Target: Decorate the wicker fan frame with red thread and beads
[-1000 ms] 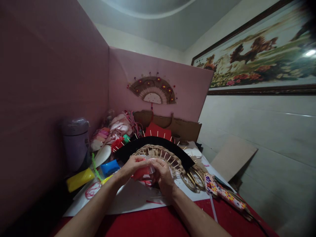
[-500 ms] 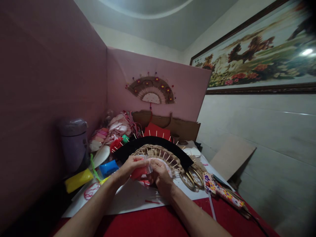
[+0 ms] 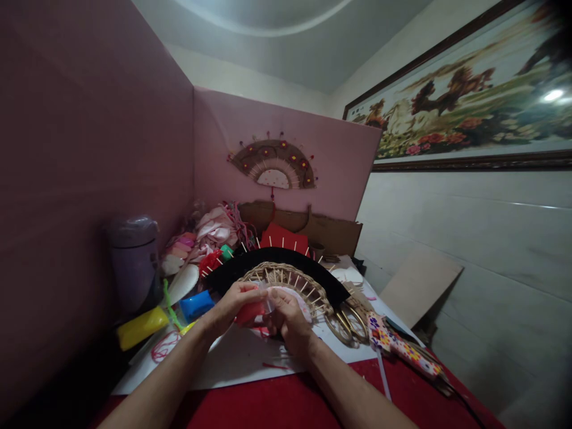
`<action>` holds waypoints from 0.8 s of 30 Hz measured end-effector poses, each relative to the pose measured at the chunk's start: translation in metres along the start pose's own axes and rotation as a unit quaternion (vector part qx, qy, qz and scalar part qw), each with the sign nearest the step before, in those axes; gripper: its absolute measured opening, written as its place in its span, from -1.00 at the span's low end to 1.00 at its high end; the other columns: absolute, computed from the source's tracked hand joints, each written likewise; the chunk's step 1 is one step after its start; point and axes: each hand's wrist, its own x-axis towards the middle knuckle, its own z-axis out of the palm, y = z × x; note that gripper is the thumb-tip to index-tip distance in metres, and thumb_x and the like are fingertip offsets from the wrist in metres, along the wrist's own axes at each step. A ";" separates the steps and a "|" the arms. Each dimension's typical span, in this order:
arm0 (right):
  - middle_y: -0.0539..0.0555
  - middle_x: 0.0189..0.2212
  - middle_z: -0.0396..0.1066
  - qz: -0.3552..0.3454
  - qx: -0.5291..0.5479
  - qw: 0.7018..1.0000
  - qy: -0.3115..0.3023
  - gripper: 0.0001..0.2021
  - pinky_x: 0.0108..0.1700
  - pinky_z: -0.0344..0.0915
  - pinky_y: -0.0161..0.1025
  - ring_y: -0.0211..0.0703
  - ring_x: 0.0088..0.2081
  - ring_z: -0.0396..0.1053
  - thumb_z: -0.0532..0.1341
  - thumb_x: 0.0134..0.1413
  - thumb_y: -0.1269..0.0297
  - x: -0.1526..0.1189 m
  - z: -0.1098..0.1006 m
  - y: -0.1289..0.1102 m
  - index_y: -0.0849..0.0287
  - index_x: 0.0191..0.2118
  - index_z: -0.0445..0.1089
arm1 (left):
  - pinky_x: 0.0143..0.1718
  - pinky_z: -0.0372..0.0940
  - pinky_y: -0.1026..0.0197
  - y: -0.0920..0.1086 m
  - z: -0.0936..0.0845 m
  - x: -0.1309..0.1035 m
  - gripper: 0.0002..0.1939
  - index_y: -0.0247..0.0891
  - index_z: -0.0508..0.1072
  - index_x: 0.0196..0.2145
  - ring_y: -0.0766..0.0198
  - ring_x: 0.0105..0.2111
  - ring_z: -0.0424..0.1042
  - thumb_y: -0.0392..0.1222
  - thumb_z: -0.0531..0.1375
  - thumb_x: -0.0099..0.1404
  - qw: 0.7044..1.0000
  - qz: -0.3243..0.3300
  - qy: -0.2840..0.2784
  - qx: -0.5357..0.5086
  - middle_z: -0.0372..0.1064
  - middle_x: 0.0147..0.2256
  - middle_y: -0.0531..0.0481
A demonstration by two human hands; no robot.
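Both my hands meet at the middle of the table over the front of a fan. My left hand point(image 3: 232, 305) pinches a clear plastic packet with something red in it point(image 3: 249, 312). The packet's clear edge lies between the hands, and my right hand point(image 3: 289, 314) grips it with closed fingers. Right behind them spreads the fan, with a black band point(image 3: 286, 257), a woven straw arc point(image 3: 318, 290) and thin pale sticks. A pale spotted half-round piece point(image 3: 300, 300) at its base is partly hidden by my right hand.
Gold-handled scissors point(image 3: 342, 326) and a flower-patterned glue gun point(image 3: 402, 348) lie at right. At left are blue point(image 3: 196, 305) and yellow packets point(image 3: 142, 328), red string point(image 3: 165, 347) and a purple tumbler point(image 3: 134, 262). A finished fan point(image 3: 274, 161) hangs on the pink board behind.
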 end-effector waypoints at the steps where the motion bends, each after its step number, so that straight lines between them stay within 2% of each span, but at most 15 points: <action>1: -0.10 -0.73 0.26 0.002 0.001 1.000 0.001 -0.59 -0.76 -0.02 -0.48 -0.42 -0.77 0.13 0.26 -0.06 -0.09 0.000 0.000 0.000 0.20 -0.44 0.26 | -0.78 0.01 0.38 0.000 0.000 0.000 -0.65 -0.35 0.40 -0.56 0.44 -0.79 0.15 0.05 0.28 0.06 1.000 -0.001 0.003 -0.001 0.27 -0.73 0.07; 9: -0.09 -0.71 0.27 0.006 0.011 1.000 -0.009 -0.66 -0.75 0.02 -0.47 -0.41 -0.75 0.13 0.25 0.00 0.00 -0.003 0.002 -0.004 0.21 -0.46 0.26 | -0.79 0.01 0.39 0.001 0.001 -0.001 -0.64 -0.36 0.42 -0.57 0.43 -0.78 0.17 0.05 0.28 0.03 1.000 -0.002 0.006 0.000 0.30 -0.72 0.04; 14: -0.07 -0.71 0.28 0.007 0.001 1.000 -0.007 -0.63 -0.75 -0.01 -0.48 -0.42 -0.77 0.12 0.23 0.01 -0.03 -0.003 0.003 -0.005 0.22 -0.45 0.27 | -0.79 0.00 0.39 0.002 0.003 -0.001 -0.63 -0.34 0.39 -0.60 0.43 -0.80 0.16 0.06 0.29 0.02 1.000 -0.011 0.009 -0.012 0.24 -0.76 0.08; 24: -0.07 -0.73 0.29 0.016 0.012 1.000 -0.010 -0.63 -0.76 -0.04 -0.48 -0.41 -0.78 0.12 0.24 0.00 -0.04 -0.002 0.001 -0.001 0.22 -0.43 0.28 | -0.76 0.04 0.37 0.001 0.002 -0.001 -0.64 -0.34 0.40 -0.57 0.43 -0.79 0.15 0.06 0.28 0.03 1.000 -0.008 0.007 -0.014 0.26 -0.74 0.07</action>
